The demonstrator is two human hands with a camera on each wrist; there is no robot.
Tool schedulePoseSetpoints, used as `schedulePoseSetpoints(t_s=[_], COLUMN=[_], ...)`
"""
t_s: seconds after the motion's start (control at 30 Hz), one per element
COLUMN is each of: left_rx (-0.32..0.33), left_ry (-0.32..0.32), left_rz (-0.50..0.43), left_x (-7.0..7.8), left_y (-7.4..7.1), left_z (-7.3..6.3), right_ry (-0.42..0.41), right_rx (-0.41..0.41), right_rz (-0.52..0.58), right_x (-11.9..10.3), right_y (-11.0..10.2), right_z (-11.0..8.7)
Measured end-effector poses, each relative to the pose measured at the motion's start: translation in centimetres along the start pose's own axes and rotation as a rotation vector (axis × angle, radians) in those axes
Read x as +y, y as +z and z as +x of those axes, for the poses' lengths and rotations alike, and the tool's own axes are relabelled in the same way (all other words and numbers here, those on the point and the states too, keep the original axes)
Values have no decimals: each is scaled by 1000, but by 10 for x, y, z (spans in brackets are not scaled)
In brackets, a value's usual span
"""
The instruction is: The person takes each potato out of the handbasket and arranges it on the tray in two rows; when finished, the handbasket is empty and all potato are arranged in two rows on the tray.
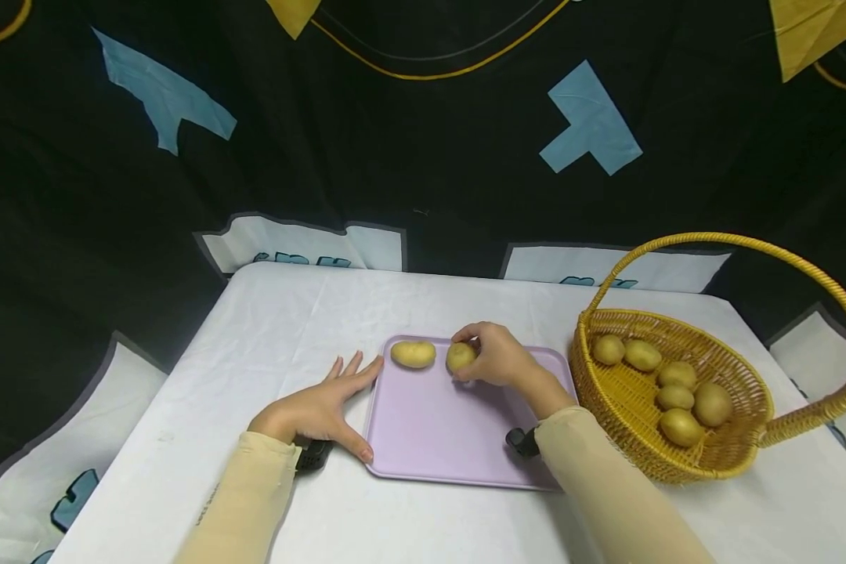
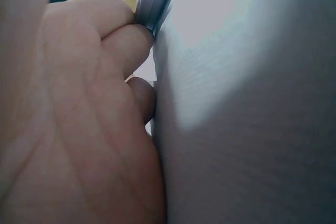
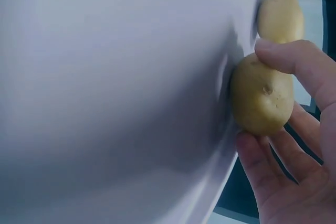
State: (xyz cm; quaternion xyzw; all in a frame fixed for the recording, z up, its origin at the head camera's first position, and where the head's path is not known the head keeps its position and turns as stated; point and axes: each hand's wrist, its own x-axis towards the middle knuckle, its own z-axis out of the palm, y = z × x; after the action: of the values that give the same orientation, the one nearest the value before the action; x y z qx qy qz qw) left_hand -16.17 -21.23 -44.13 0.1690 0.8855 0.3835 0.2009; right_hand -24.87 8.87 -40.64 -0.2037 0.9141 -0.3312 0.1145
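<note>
My right hand (image 1: 499, 356) holds a potato (image 1: 460, 357) between thumb and fingers at the far side of a lilac tray (image 1: 437, 423). In the right wrist view the held potato (image 3: 262, 95) is close over the tray surface, thumb on one side and fingertips on the other. A second, longer potato (image 1: 413, 354) lies in the tray's far left corner. My left hand (image 1: 320, 409) rests on the white cloth with fingers spread, its thumb and index fingertip at the tray's left edge. The left wrist view shows its palm (image 2: 79, 108) beside the cloth.
A yellow wicker basket (image 1: 606, 407) with a tall arched handle (image 1: 740, 239) stands right of the tray, several potatoes (image 1: 677, 395) inside. White cloth (image 1: 268, 313) covers the table. Behind it hangs a black backdrop (image 1: 423, 157) with blue and yellow patches.
</note>
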Motion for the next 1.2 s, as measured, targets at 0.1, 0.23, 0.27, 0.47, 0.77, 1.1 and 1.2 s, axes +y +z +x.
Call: schedulePoseSetpoints(t_s=[0.1, 0.23, 0.27, 0.47, 0.77, 1.1, 1.2], left_rx=[1, 2, 3, 6, 2, -2, -2], left_ry=[7, 6, 6, 1, 7, 0, 1], left_rz=[-12, -12, -10, -1, 12, 7, 5], left_x=[0, 1, 1, 2, -1, 0, 0], left_y=[1, 0, 0, 0, 0, -1, 0], left_z=[0, -1, -1, -1, 0, 0, 0], right_ry=[13, 23, 25, 7, -39, -93, -97], right_rx=[13, 18, 17, 15, 8, 61, 83], right_rz=[-7, 8, 13, 31, 40, 26, 45], right_x=[0, 1, 1, 1, 5, 8, 11], right_y=[3, 5, 6, 4, 2, -8, -14], right_z=[2, 3, 3, 2, 0, -15, -25])
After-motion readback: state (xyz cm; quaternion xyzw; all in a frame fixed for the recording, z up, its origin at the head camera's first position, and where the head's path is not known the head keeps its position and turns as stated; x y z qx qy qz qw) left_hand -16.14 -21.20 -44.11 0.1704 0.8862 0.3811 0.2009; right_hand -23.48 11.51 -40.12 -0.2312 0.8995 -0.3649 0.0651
